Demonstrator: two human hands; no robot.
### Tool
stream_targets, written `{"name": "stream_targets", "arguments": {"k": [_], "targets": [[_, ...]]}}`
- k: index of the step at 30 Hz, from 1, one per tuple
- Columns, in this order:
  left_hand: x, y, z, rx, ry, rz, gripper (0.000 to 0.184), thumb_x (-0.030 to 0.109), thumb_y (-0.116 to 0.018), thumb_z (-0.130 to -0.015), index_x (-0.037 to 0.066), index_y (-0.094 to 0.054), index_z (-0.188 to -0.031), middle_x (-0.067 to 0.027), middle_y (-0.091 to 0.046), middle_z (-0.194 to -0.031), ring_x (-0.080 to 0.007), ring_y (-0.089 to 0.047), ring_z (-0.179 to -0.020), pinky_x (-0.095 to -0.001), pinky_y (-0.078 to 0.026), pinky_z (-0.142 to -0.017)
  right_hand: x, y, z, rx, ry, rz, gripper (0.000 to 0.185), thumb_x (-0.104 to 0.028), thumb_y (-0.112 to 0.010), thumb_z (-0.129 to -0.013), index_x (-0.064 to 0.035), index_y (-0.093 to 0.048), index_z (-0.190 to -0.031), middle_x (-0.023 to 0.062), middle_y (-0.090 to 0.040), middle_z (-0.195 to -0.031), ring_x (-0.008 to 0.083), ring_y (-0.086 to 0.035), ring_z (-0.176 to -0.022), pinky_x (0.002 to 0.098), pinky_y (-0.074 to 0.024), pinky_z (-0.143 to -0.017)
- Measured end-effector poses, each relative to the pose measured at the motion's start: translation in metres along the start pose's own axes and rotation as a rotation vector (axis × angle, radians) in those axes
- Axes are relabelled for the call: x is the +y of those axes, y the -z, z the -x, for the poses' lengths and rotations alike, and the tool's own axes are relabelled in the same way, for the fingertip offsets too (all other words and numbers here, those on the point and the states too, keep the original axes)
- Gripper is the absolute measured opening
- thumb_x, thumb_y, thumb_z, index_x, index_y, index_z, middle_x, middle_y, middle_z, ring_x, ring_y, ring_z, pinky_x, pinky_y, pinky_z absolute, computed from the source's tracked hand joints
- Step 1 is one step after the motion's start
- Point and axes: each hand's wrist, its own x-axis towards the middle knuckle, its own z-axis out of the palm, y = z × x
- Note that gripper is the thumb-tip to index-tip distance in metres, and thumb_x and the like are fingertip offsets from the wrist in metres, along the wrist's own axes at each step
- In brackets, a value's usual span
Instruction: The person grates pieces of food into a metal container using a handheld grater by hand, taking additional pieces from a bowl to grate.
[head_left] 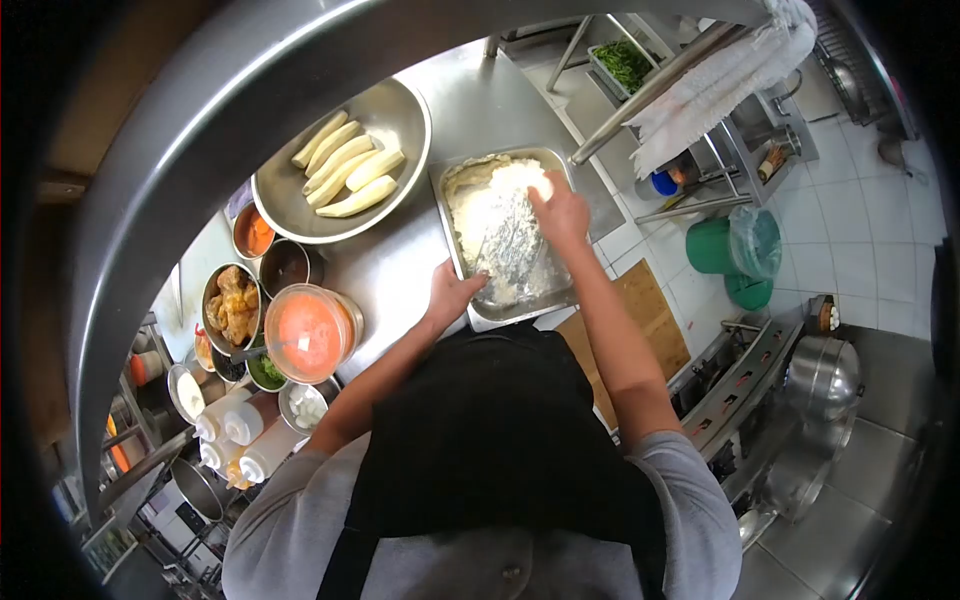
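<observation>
A rectangular metal tray (478,314) rests on the steel counter in front of me, with a pale, crumbly mash spread over its bottom. My left hand (455,292) grips the tray's near left side, its thumb hooked over the rim. My right hand (563,212) is over the far right part of the tray, fingers curled down at the bright white mash (500,195). Glare and the hand itself hide what those fingers hold, if anything. Left of the tray stands a large steel bowl (418,150) with several peeled bananas or plantains (345,165) in it.
At the left stand a tub of orange-red sauce (310,335), a bowl of browned food pieces (232,308) and several squeeze bottles (265,455). A wooden board (640,315) lies right of my arm. A green bin (708,247) is on the floor. A curved metal bar (200,120) crosses overhead.
</observation>
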Motion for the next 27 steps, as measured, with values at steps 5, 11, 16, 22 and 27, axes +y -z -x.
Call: {"name": "stream_targets", "arguments": {"k": [5,11,16,22,27], "targets": [[-0.002,0.003,-0.005,0.011,0.035,-0.046,0.029,0.008,-0.071,-0.081,-0.005,-0.067,-0.106,-0.0094,-0.073,-0.092,-0.0120,-0.066,-0.081,-0.0307,-0.054,-0.075,-0.017,0.014,0.083,-0.195,0.263,-0.061,0.042,-0.045,-0.063,-0.088,-0.0144,-0.064,-0.117,0.0216,-0.069,-0.077,0.0407,-0.068,-0.075,0.0529,-0.0527,-0.071],[-0.002,0.007,-0.016,0.001,0.007,-0.026,0.029,0.009,-0.073,-0.081,-0.006,-0.066,-0.104,-0.0106,-0.072,-0.092,-0.0135,-0.066,-0.079,-0.0306,-0.053,-0.074,0.001,0.018,-0.007,-0.091,0.022,-0.012,0.042,-0.041,-0.068,-0.086,-0.0104,-0.063,-0.114,0.0186,-0.071,-0.081,0.0404,-0.069,-0.078,0.0500,-0.0530,-0.073],[0.047,0.006,-0.001,0.157,-0.015,-0.267,0.050,0.012,-0.078,-0.080,-0.003,-0.054,-0.121,-0.0163,-0.064,-0.098,-0.0234,-0.064,-0.091,-0.0376,-0.050,-0.078,0.030,0.031,0.033,-0.034,-0.004,-0.321,0.044,-0.035,-0.071,-0.087,-0.0075,-0.060,-0.119,0.0212,-0.070,-0.096,0.0356,-0.070,-0.092,0.0413,-0.0531,-0.082],[0.036,0.013,0.016,0.187,-0.263,-0.605,0.049,0.010,-0.072,-0.085,-0.002,-0.053,-0.129,-0.0290,-0.036,-0.141,-0.0411,-0.047,-0.124,-0.0443,-0.042,-0.100,0.046,0.042,0.102,0.142,-0.078,-0.445,0.045,-0.025,-0.071,-0.087,-0.0076,-0.056,-0.126,0.0183,-0.068,-0.109,0.0332,-0.067,-0.102,0.0392,-0.0515,-0.086],[0.001,0.009,0.005,0.145,-0.282,-0.522,0.025,0.013,-0.062,-0.093,-0.007,-0.066,-0.108,-0.0321,-0.042,-0.136,-0.0457,-0.045,-0.125,-0.0473,-0.039,-0.105,0.057,0.036,0.107,0.130,0.000,-0.486,0.044,-0.021,-0.071,-0.088,-0.0062,-0.058,-0.127,0.0179,-0.065,-0.114,0.0335,-0.065,-0.103,0.0392,-0.0508,-0.088]]}}
